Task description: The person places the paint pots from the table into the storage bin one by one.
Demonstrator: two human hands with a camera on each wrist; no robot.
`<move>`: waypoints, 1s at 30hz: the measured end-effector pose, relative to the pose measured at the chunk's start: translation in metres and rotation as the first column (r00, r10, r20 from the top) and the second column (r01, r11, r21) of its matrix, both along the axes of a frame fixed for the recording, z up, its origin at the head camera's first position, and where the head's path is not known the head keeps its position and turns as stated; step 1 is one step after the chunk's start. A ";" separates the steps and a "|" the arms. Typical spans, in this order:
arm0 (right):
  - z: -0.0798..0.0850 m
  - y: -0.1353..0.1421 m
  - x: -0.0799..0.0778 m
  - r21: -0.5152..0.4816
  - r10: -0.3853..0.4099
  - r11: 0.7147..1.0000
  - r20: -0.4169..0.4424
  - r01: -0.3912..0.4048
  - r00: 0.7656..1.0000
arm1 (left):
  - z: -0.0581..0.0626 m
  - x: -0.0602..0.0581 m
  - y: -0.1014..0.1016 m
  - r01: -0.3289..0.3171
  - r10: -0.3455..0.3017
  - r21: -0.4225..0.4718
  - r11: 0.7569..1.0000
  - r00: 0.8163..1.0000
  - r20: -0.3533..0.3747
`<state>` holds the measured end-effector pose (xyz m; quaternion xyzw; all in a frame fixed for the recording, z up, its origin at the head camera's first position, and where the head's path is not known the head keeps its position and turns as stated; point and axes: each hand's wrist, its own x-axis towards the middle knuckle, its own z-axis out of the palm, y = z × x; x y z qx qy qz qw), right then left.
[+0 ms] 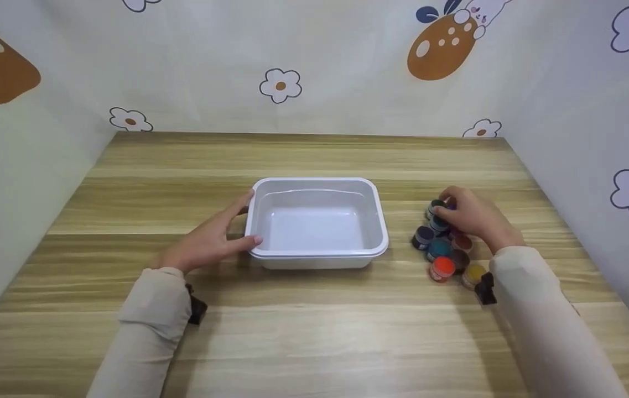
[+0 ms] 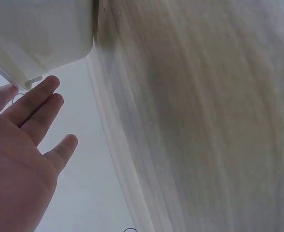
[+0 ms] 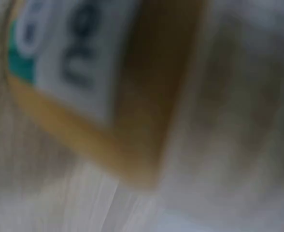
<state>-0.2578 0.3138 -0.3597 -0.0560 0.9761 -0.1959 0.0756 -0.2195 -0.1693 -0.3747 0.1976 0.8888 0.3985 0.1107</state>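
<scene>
A white rectangular plastic basin (image 1: 317, 262) stands at the middle of the wooden table. My left hand (image 1: 209, 237) rests against its left side, fingers fairly straight and the thumb on the rim; the left wrist view shows these fingers (image 2: 45, 111) beside the basin wall (image 2: 60, 34). To the basin's right, my right hand (image 1: 474, 215) pinches a small dark-lidded paint jar (image 1: 436, 208) at the far end of a cluster. Nearest that wrist is a yellow jar (image 1: 473, 275), whose label fills part of the right wrist view, blurred.
Close around the right hand stand an orange-red jar (image 1: 443, 267), a teal jar (image 1: 438, 250), a dark jar (image 1: 423, 237) and several others. A patterned curtain (image 1: 209, 66) borders the table (image 1: 314, 331) at the back and sides.
</scene>
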 end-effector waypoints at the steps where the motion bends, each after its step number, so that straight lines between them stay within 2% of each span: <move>1: -0.001 -0.001 0.000 0.000 -0.011 1.000 0.003 0.011 1.000 | 0.000 0.001 0.000 -0.001 0.002 -0.001 1.000 1.000 0.015; 8: -0.007 -0.006 -0.002 0.002 -0.061 0.998 -0.006 0.061 0.998 | 0.000 0.005 -0.002 -0.013 0.012 0.005 1.000 0.996 0.092; 14: -0.007 -0.006 -0.002 0.016 -0.087 0.996 -0.036 0.087 0.996 | -0.001 0.005 -0.001 -0.007 0.004 0.026 1.000 0.994 0.110; 19: -0.002 -0.005 0.000 0.040 -0.094 0.994 -0.104 0.099 0.990 | -0.003 0.003 -0.001 0.007 -0.011 0.035 0.999 0.995 0.103; 24: 0.016 -0.009 0.003 0.021 -0.086 0.996 -0.119 0.089 0.989 | -0.004 0.002 -0.002 0.012 -0.014 0.028 1.000 0.996 0.092; 30: 0.054 -0.028 0.004 -0.063 -0.053 0.997 -0.139 0.045 0.989 | -0.005 0.001 -0.001 0.004 -0.007 0.028 1.000 0.995 0.095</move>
